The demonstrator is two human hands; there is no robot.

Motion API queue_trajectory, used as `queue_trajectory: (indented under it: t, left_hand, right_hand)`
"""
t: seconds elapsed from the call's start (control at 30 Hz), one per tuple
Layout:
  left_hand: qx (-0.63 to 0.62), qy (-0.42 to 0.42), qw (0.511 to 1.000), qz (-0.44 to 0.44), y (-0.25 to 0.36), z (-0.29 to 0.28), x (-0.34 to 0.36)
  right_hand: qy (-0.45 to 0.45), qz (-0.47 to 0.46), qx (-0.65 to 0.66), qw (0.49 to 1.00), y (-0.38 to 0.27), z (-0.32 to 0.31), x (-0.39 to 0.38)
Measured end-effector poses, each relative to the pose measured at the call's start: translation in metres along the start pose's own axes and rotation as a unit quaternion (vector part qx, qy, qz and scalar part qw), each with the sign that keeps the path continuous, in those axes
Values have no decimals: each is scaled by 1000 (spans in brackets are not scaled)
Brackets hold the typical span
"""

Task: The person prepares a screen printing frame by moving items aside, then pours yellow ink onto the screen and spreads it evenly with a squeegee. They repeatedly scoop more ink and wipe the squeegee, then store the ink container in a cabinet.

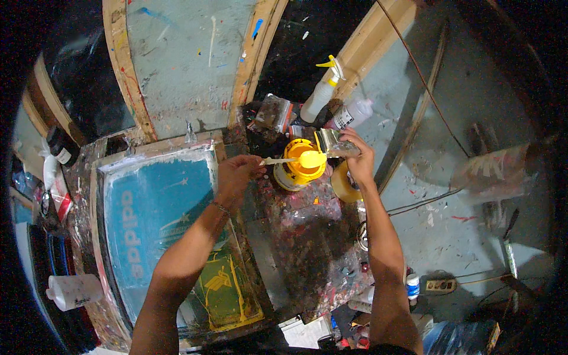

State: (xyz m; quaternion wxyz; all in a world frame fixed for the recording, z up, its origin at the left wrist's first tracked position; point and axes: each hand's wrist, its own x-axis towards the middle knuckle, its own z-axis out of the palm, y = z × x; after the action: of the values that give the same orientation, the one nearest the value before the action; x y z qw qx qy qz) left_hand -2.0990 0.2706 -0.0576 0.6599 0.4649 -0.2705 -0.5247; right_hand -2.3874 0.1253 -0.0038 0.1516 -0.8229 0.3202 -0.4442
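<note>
My left hand (pixel 241 171) is closed around the handle of a spatula (pixel 277 161), which points to the right. Thick yellow ink coats its broad end, held over the mouth of a yellow-smeared tub (pixel 288 179). On the tub's right side, my right hand (pixel 359 155) grips a shiny, see-through plastic container (pixel 336 145) that looks like a cup. Yellow ink marks its edge nearest the spatula. Whether the spatula touches this container I cannot tell. Just below the right hand, a roll of tape (pixel 345 183) lies on the stained bench (pixel 296 236).
Left of the tub lies a framed printing screen (pixel 157 201) with blue mesh and a yellow-marked green area. Behind the tub are a spray bottle (pixel 319 97), a white bottle (pixel 353 112) and a small plastic bag (pixel 274 112). A power strip (pixel 441 286) with cords is at lower right.
</note>
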Motion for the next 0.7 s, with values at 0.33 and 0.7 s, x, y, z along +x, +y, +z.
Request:
queue_trajectory:
  t: [0.33, 0.7]
  left_hand:
    - [115, 3, 992, 53, 23, 0, -8]
    - [53, 21, 998, 8, 21, 0, -2]
  right_hand:
    - [-20, 70, 104, 992, -9, -11, 3]
    - [-63, 81, 108, 989, -27, -29, -8]
